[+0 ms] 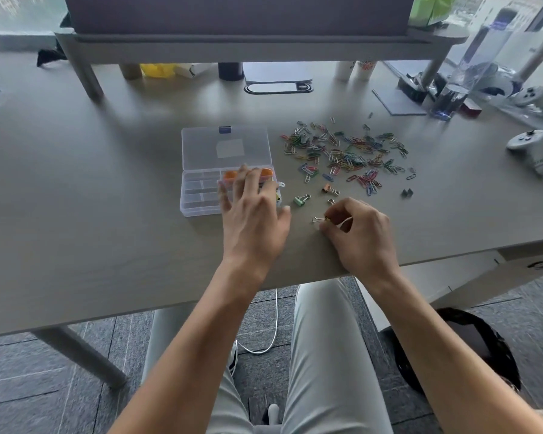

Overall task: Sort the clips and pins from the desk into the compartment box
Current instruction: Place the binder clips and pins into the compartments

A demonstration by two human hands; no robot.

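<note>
No readable writing anywhere: the compartment box has a pale sticker and a small blue tab on its open lid, both too blurred to read; cups at the desk's far edge carry print, also illegible. Box sits mid-desk, lid flipped back away from the person, tray w/ dividers toward them. Left hand lies over the box's right-hand compartments, fingers spread and fairly straight, holding nothing; two orange items show in the box's far-right cells just beyond the fingertips. Right of the box, near the front edge, right hand has fingers curled, thumb and forefinger pinching a gold binder clip w/ its wire handle poking out toward the box. Between box and right hand: green binder clip on the desk; just past it an orange binder clip. Farther right of the box and beyond it, a wide scatter of coloured paper clips. A black binder clip lies right of the pile's near end. Grey game controller far right of the box.
</note>
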